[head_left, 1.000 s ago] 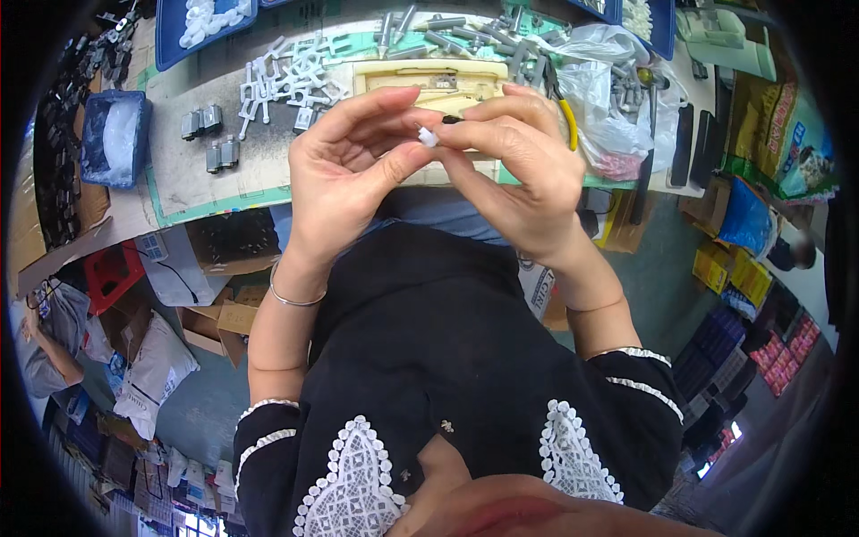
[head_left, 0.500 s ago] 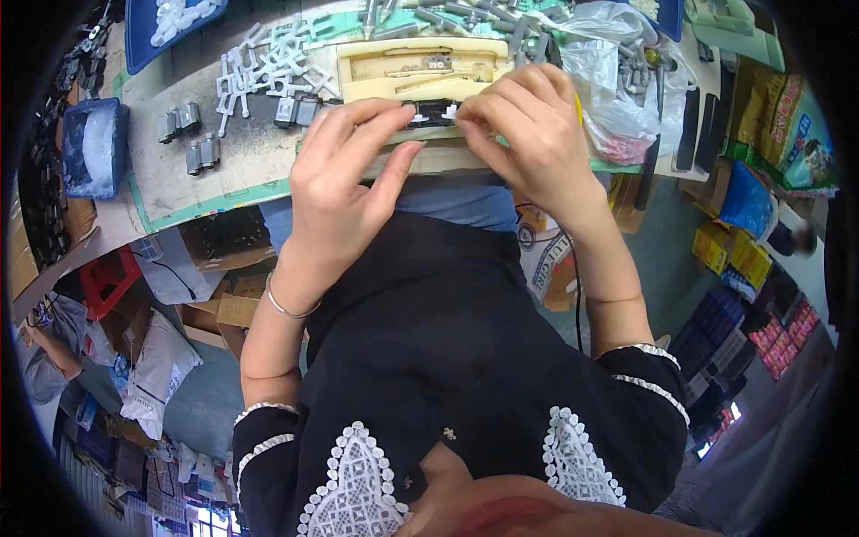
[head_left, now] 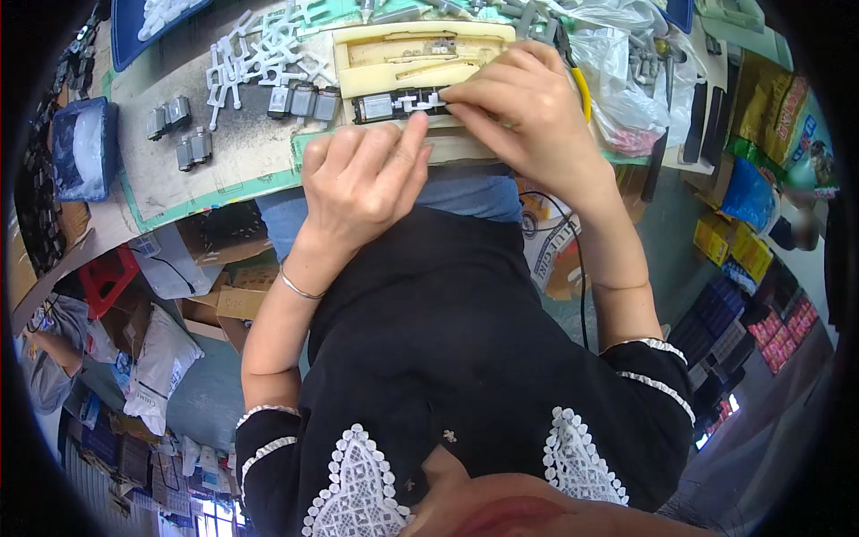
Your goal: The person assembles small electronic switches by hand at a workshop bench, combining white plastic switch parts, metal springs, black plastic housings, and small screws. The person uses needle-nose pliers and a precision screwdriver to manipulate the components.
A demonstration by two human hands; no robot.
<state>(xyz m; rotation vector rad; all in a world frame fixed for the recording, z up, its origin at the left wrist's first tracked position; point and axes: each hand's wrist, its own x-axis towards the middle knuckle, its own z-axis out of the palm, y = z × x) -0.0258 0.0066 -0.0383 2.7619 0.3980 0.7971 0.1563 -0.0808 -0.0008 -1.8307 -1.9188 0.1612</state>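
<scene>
Nearest, the left hand [head_left: 367, 179] is seen with its index finger stretched toward the black assembly [head_left: 380, 106] and its other fingers bent. The assembly's right end is met by fingertips of the right hand [head_left: 452, 100]; whether anything is gripped by either hand cannot be told. The assembly is seated along the near side of the cream fixture [head_left: 376, 83]. Farther left, white forked pieces [head_left: 259, 55] are heaped on the surface [head_left: 170, 80].

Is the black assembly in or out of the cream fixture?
In: the black assembly lies within the near side of the cream fixture, the right hand at its right end. Seating depth: cannot tell.
</scene>
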